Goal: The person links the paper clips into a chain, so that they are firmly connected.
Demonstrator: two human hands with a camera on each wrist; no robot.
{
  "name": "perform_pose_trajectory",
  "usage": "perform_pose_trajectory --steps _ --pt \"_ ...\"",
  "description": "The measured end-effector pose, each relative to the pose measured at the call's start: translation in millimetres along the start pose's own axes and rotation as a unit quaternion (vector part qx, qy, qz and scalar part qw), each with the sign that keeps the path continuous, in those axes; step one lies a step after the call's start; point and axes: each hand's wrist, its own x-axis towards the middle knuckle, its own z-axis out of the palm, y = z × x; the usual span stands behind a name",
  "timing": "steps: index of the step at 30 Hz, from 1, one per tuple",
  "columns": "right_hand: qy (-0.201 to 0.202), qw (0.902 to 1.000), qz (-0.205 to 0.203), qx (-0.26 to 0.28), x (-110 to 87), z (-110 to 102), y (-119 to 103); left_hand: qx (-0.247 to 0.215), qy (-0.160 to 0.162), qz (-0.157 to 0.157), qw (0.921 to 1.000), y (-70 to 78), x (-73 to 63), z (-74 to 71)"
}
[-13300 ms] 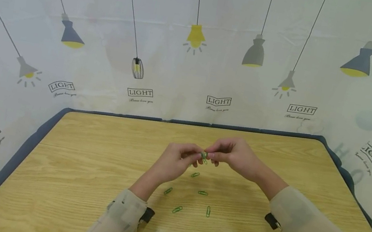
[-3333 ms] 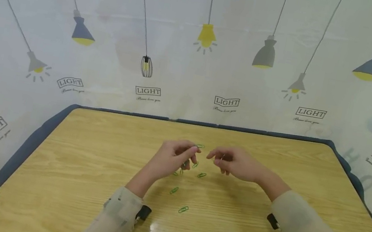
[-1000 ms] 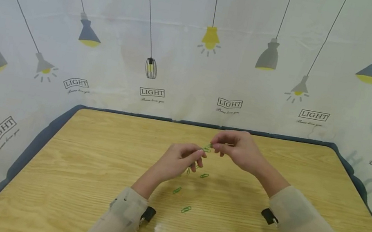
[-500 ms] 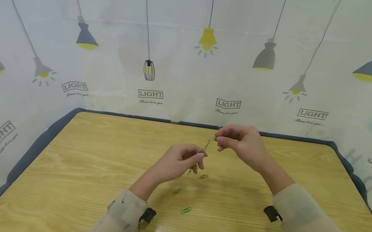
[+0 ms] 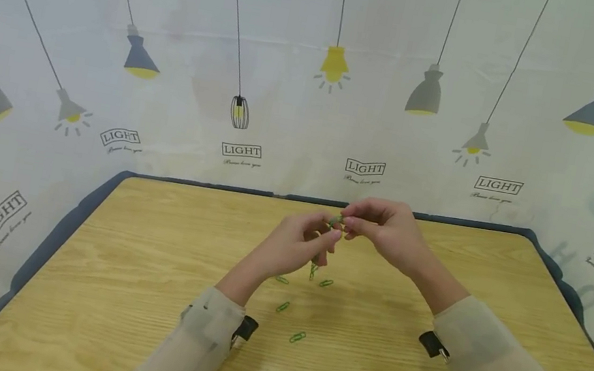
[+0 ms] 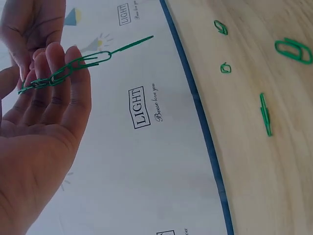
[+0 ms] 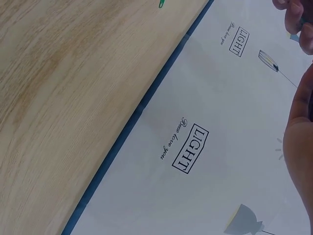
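Note:
A chain of green paper clips [image 6: 61, 74] lies across the fingers of my left hand [image 5: 298, 245], and its lower end hangs below them [image 5: 313, 272]. The left thumb and index finger hold it near the top. Right beside them, my right hand [image 5: 391, 234] pinches the upper end of the chain between thumb and index finger. In the left wrist view the right hand [image 6: 36, 22] sits behind the left fingertips. The right wrist view catches only part of the right hand [image 7: 302, 147], its grip mostly out of frame.
Several loose green paper clips lie on the wooden table [image 5: 135, 290], among them one nearest the front [image 5: 297, 337], one in the middle [image 5: 283, 307] and one under the hands [image 5: 326, 283]. A dark blue edge [image 5: 201, 185] borders the table before a lamp-patterned backdrop [image 5: 188, 60].
Fewer loose clips lie on the table than 13 seconds ago. Half a second ago the right hand held the chain stretched upward; since then the left hand has risen to meet it.

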Motion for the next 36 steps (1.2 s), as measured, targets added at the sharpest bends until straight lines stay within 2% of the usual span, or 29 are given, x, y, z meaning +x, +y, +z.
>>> perform_pose_trajectory --steps 7,20,30,36 --pt "-0.009 0.9999 0.011 0.001 0.5 1 5 0.007 0.011 0.005 0.9999 6.5 -0.3 -1.2" --pt "-0.021 0.9993 0.005 -0.032 0.7 4 10 0.063 0.022 0.008 0.9978 -8.1 -1.9 -7.2" --pt "-0.041 0.9976 0.042 -0.037 1.5 8 18 0.092 0.030 -0.005 0.9953 -12.1 -5.3 -8.7" --pt "-0.071 0.9923 0.053 -0.087 -0.3 15 34 0.097 0.037 -0.021 0.9944 -17.8 -8.7 -11.8"
